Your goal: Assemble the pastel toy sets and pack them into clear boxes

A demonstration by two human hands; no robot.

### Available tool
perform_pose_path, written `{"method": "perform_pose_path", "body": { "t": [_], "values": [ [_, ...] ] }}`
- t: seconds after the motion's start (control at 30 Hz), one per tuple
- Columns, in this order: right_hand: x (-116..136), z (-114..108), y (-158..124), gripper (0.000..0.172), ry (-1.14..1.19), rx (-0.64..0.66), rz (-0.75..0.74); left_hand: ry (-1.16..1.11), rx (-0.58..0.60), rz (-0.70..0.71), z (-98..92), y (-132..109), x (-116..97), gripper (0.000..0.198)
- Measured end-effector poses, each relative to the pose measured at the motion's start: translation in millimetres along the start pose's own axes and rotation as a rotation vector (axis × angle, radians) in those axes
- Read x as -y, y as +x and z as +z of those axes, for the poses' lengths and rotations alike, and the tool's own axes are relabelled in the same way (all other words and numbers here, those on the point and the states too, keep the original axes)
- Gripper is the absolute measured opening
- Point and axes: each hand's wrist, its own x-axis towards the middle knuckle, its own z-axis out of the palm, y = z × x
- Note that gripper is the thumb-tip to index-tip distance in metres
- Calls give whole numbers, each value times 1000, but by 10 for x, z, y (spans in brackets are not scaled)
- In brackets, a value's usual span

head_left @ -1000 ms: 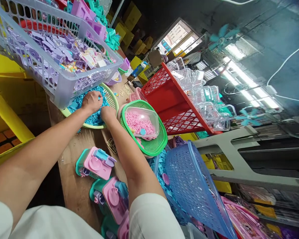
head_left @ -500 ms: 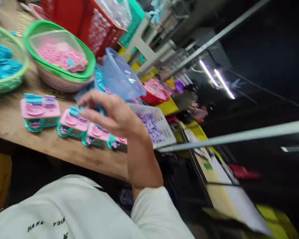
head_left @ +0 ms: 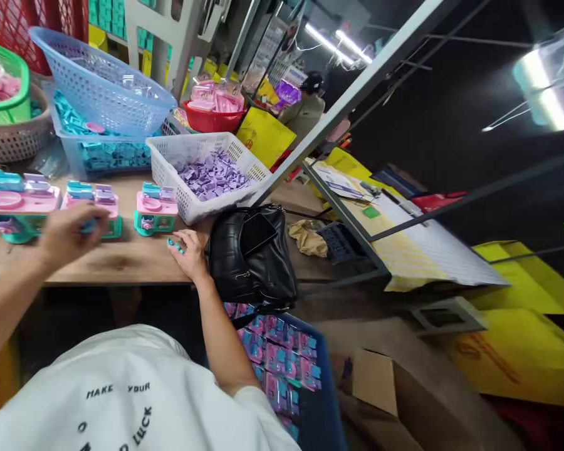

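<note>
My left hand (head_left: 70,235), slightly blurred, is closed around a small blue plastic piece (head_left: 89,225) in front of a toy kitchen set. That middle toy (head_left: 96,195) has a pink top, a teal base and blue and purple parts on top; my hand hides some of it. My right hand (head_left: 190,254) rests at the table's front edge, fingers curled over small teal pieces (head_left: 176,246). Just behind it stands another toy kitchen set (head_left: 156,210), apart from my fingers. A further set (head_left: 19,203) is at the far left.
Behind the toys stand a blue basket (head_left: 108,88) tilted over a bin of blue parts (head_left: 117,153) and a white basket (head_left: 169,163) of purple pieces. A black bag (head_left: 225,244) sits right of my right hand. Below is a blue crate (head_left: 329,382) of packed toys. A person (head_left: 308,109) is farther back.
The view has swung right and levelled. My right hand has moved from above the toys down to the table edge. My left hand has come into view at the toys.
</note>
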Motion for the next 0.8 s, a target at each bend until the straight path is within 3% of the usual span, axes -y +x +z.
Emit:
{"method": "perform_pose_path", "body": {
  "t": [0.1,0.23,0.43,0.57,0.73,0.8],
  "values": [
    [-150,4,-59,40,47,-74,-38,161,141,116,404,29,-187,30],
    [-124,26,-59,43,-82,-34,-30,408,135,-5,700,201,-279,46],
    [111,50,84,17,-243,42,50,588,245,-111,746,337,-316,48],
    [204,-25,84,19,-222,67,71,554,258,-114,743,327,-299,43],
    [385,-63,64,24,-236,249,142,503,255,-43,677,352,-246,38],
    [434,-47,81,24,-269,256,197,494,254,-21,652,371,-234,37]
  ]
}}
